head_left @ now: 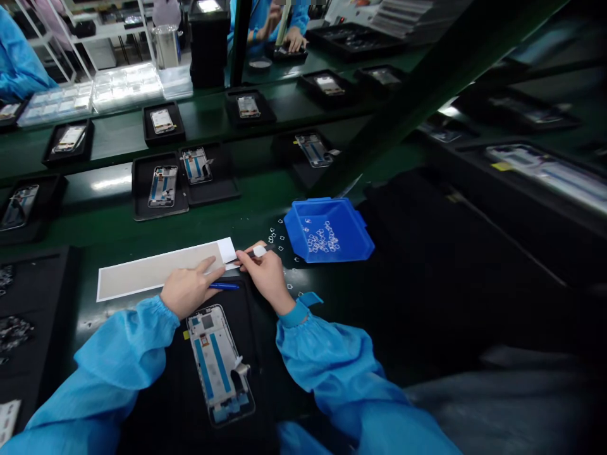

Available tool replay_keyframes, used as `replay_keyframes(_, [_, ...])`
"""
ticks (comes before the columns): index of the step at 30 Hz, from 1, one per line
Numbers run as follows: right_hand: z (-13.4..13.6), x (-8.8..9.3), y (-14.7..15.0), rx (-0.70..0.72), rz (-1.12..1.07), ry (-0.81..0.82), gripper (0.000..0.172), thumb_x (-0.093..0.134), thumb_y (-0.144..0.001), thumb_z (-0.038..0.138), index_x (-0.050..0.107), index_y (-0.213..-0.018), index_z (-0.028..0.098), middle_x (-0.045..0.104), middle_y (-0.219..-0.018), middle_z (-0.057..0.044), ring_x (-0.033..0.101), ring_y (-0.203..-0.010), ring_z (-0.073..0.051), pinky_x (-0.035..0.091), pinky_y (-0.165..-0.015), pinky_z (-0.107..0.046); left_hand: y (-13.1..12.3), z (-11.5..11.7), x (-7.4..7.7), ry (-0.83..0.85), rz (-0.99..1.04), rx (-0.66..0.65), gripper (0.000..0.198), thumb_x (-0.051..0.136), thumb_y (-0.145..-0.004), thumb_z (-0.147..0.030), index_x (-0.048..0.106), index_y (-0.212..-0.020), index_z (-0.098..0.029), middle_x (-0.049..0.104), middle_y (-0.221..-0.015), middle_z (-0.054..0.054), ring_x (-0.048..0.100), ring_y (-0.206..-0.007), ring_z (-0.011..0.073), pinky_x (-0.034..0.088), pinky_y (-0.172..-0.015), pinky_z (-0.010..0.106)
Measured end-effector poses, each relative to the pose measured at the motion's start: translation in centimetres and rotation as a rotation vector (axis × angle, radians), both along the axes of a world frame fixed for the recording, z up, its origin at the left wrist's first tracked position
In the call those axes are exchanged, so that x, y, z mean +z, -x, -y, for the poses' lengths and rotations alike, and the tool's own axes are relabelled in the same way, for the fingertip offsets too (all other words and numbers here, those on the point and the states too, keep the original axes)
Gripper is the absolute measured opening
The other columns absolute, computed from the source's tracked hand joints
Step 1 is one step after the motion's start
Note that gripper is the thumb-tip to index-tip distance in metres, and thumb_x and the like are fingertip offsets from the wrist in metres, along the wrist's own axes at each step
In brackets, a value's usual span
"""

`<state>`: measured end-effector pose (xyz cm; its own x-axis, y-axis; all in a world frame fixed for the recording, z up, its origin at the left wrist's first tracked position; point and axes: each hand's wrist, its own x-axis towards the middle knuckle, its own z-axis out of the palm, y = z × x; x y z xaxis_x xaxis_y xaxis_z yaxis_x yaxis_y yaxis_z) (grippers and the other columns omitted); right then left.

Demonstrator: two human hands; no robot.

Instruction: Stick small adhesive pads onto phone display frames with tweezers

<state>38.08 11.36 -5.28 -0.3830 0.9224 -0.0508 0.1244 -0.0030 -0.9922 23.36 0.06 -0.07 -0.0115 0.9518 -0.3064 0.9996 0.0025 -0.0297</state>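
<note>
My left hand (188,289) rests on a long beige strip with a white border (147,273), its index and middle fingers stretched onto the surface. A blue pen-like stick (225,286) juts from under those fingers, apparently held in the palm. At the strip's white right end (226,250), my right hand (266,273) pinches a small dark piece with a white rounded tab (259,251); its exact kind is unclear. Below my hands, an open phone frame (220,363) with blue strips and a loose flex cable lies in a black tray (249,316).
Right of my hands stands a blue bin (351,246) holding small white rings, with several loose rings (281,238) beside it. Black trays with phone frames (162,186) line the green bench. A dark green post (403,95) slants across. A co-worker's hand (294,41) works at the back.
</note>
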Motion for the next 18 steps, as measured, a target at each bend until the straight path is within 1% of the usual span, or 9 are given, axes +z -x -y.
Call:
replay_keyframes(2, [0.3,0.7,-0.8,-0.051,-0.046,0.007,0.04,0.067,-0.074,0.06,0.052,-0.074,0.023,0.069,-0.059,-0.003,0.073,-0.062,-0.024,0.049,-0.047,-0.026,0.5,0.3,0.6,-0.021,0.071,0.034,0.044,0.049,-0.096,-0.043,0.051,-0.14,-0.039,0.044,-0.154,0.002,0.073,-0.094,0.0285,0.06,-0.076,0.042])
replay_keyframes(3, [0.8,1.2,-1.4,-0.071,-0.064,0.013,0.041,0.066,-0.076,0.06,0.051,-0.075,0.023,0.068,-0.058,-0.002,0.073,-0.063,-0.023,0.047,-0.046,-0.025,0.8,0.7,0.9,-0.069,0.129,0.074,0.043,0.05,-0.096,-0.039,0.053,-0.139,-0.037,0.046,-0.153,0.002,0.072,-0.101,0.0286,0.059,-0.081,0.041])
replay_keyframes(5, [2.2,2.0,-2.6,-0.062,-0.086,0.04,0.038,0.066,-0.078,0.057,0.05,-0.076,0.023,0.065,-0.053,0.0,0.073,-0.062,-0.022,0.045,-0.045,-0.023,1.6,1.7,1.5,-0.219,0.28,0.219,0.038,0.049,-0.095,-0.034,0.06,-0.132,-0.03,0.057,-0.144,0.003,0.067,-0.112,0.0268,0.055,-0.091,0.038])
replay_keyframes(7, [4.2,2.6,-3.3,0.03,-0.076,0.088,0.034,0.068,-0.079,0.051,0.052,-0.076,0.022,0.062,-0.05,0.002,0.071,-0.057,-0.02,0.045,-0.044,-0.022,2.0,3.0,1.8,-0.303,0.449,0.384,0.032,0.049,-0.095,-0.035,0.068,-0.117,-0.024,0.071,-0.122,0.004,0.068,-0.109,0.024,0.053,-0.093,0.033])
replay_keyframes(9, [6.0,2.7,-3.5,0.143,-0.042,0.126,0.031,0.068,-0.08,0.048,0.053,-0.076,0.022,0.063,-0.051,0.001,0.069,-0.052,-0.019,0.046,-0.043,-0.024,2.0,4.2,1.7,-0.234,0.577,0.463,0.029,0.05,-0.093,-0.038,0.072,-0.103,-0.022,0.076,-0.102,0.004,0.071,-0.097,0.0226,0.054,-0.087,0.032])
replay_keyframes(10, [6.7,2.6,-3.3,0.186,-0.017,0.126,0.03,0.067,-0.081,0.047,0.054,-0.076,0.022,0.065,-0.054,0.0,0.069,-0.052,-0.019,0.046,-0.043,-0.024,1.7,4.6,1.4,-0.172,0.611,0.467,0.027,0.052,-0.092,-0.038,0.072,-0.098,-0.022,0.076,-0.098,0.004,0.071,-0.092,0.0223,0.054,-0.083,0.031])
replay_keyframes(12, [7.6,2.3,-2.8,0.229,0.047,0.089,0.027,0.066,-0.083,0.045,0.055,-0.075,0.022,0.068,-0.059,-0.001,0.069,-0.053,-0.02,0.048,-0.045,-0.026,1.1,5.1,0.9,-0.084,0.624,0.447,0.023,0.053,-0.091,-0.034,0.072,-0.096,-0.021,0.075,-0.096,0.004,0.071,-0.088,0.0218,0.053,-0.079,0.031])
replay_keyframes(15, [7.9,1.8,-2.3,0.237,0.154,-0.013,0.024,0.065,-0.085,0.041,0.055,-0.074,0.022,0.068,-0.06,-0.001,0.069,-0.055,-0.02,0.05,-0.05,-0.028,0.2,5.0,0.2,-0.041,0.565,0.43,0.02,0.054,-0.091,-0.031,0.071,-0.094,-0.021,0.073,-0.094,0.005,0.069,-0.086,0.0212,0.051,-0.074,0.03])
replay_keyframes(18, [7.8,1.7,-2.2,0.237,0.2,-0.069,0.023,0.064,-0.085,0.04,0.056,-0.073,0.022,0.066,-0.058,-0.001,0.067,-0.053,-0.02,0.049,-0.05,-0.029,-0.1,4.5,0.1,-0.009,0.493,0.41,0.02,0.054,-0.092,-0.033,0.069,-0.091,-0.02,0.07,-0.088,0.005,0.068,-0.08,0.0206,0.049,-0.07,0.03])
